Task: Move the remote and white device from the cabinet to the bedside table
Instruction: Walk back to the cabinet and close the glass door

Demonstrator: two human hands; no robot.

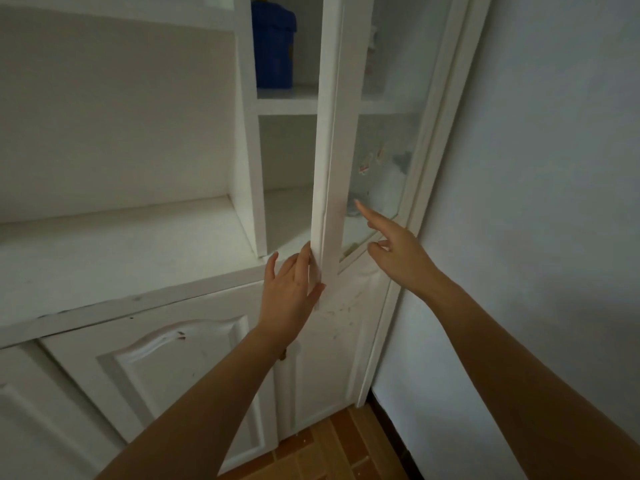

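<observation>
**Item: white cabinet, glazed door ajar, contents partly obscured**

Remote and white device: neither can be made out. Pale and grey-blue blurred shapes (394,168) show through the smeared pane at lower-shelf height; which of them is which item cannot be told.

Cabinet (249,133): white painted wood, tall upper section with open-fronted shelves. The visible part of the lower shelf (287,216) is bare white.

Glass door (332,150): white frame, cloudy pane, standing part-way open with its free edge toward the camera.

Left hand (287,292): at the bottom of the door's free edge, fingers straight along one side, thumb on the other, pinching the edge between them.

Right hand (398,254): holds nothing, index finger (367,214) stretched out toward the pane, the other fingers loosely bent. Whether the fingertip touches the glass cannot be told.

Blue container (273,50): on the upper shelf, left of the door.

Ledge (121,258): broad white surface left of the shelves.

Lower cupboard door (173,375): white, arched raised panel, scuffed.

Wall (554,168): pale, to the right.

Floor (329,452): orange-brown tiles.
</observation>
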